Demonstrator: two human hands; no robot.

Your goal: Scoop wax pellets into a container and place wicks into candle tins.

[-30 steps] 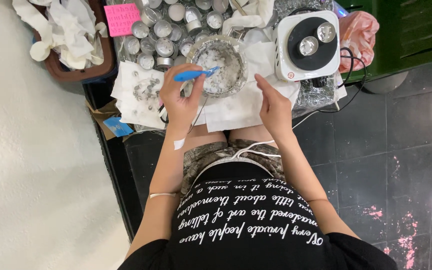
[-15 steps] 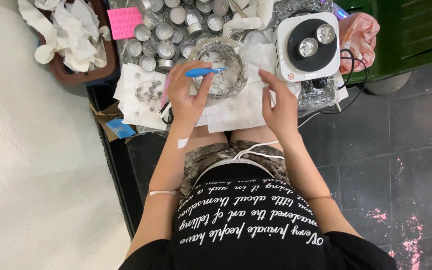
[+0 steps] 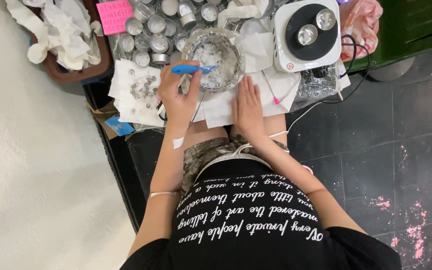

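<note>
My left hand (image 3: 177, 95) grips a blue-handled tool (image 3: 192, 69) whose tip reaches into a round glass bowl (image 3: 213, 59) of white wax flakes. My right hand (image 3: 247, 109) lies flat, palm down, on the white paper sheet (image 3: 225, 107) just below the bowl, holding nothing. The bowl stands on that paper at the table's near edge.
A white single hotplate (image 3: 306, 34) carries two small metal cups (image 3: 317, 26) at right. Several empty tealight tins (image 3: 152, 36) crowd behind the bowl, beside a pink note (image 3: 115, 16). Metal wick holders (image 3: 141, 89) lie on tissue at left. A brown tray (image 3: 71, 42) holds crumpled tissue.
My right hand dropped from hovering beside the bowl and moved left to rest flat on the paper. My left hand kept the blue tool in the bowl, shifting slightly.
</note>
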